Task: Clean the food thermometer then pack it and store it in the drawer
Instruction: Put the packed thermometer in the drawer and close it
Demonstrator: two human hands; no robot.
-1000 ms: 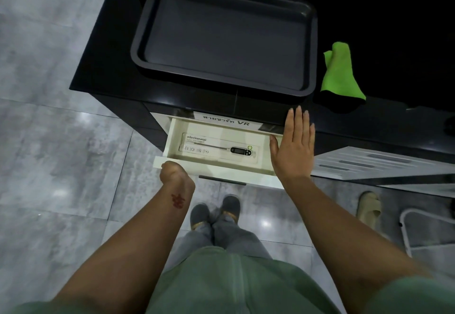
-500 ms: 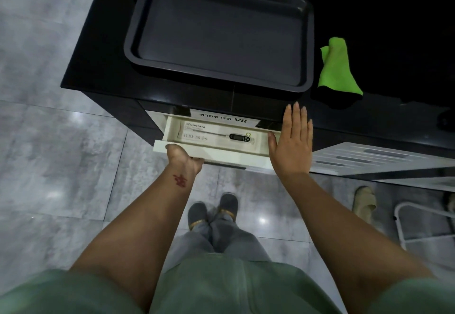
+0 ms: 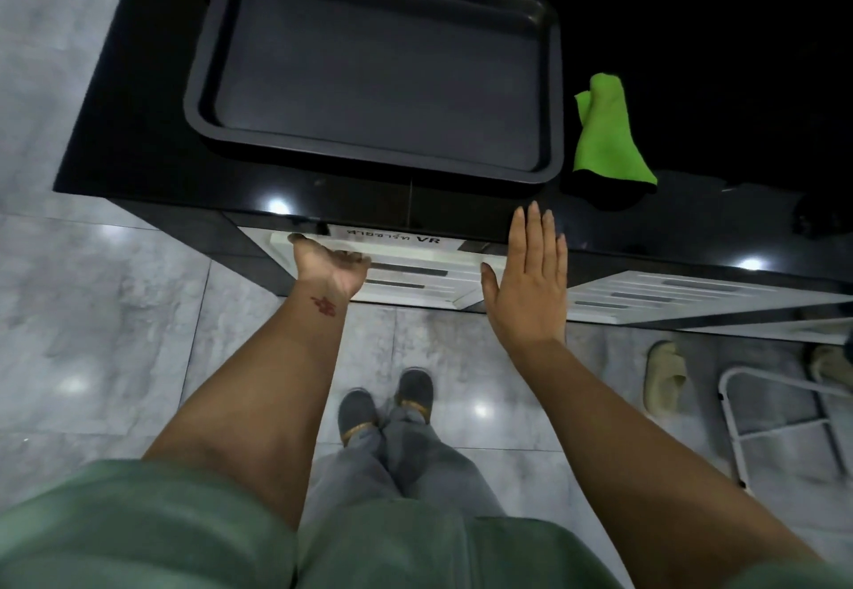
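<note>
Head view, looking straight down; nearest, well below the drawer (image 3: pixel 415 274), green sleeves and grey trousers, then a pair of dark shoes (image 3: pixel 385 399) side by side on the glossy grey floor (image 3: pixel 92 311); down and to the right of the drawer, a pale sandal (image 3: pixel 664 376) and a white metal frame (image 3: pixel 784 427) on the same floor; at the drawer's left end, the left hand (image 3: pixel 330 265), wrist bent, set against the top edge of the white slatted front, fingers tucked out of sight, so cannot tell whether curled round anything; at the drawer's right end, the right hand (image 3: pixel 526 284), flat, palm down, fingers straight and close together, thumb spread apart, holding nothing; drawer itself pushed in under the black counter (image 3: pixel 138 150), its inside hidden; food thermometer out of sight, its place not to be told from here; just above the drawer, a white label (image 3: pixel 392 237) ending in "VR"; right of the drawer, a second white slatted front (image 3: pixel 669 297); beyond the drawer, on the counter, a dark baking tray (image 3: pixel 374 62); beyond and to the right of the drawer, just beside the tray, a bright green cloth (image 3: pixel 604 136).
</note>
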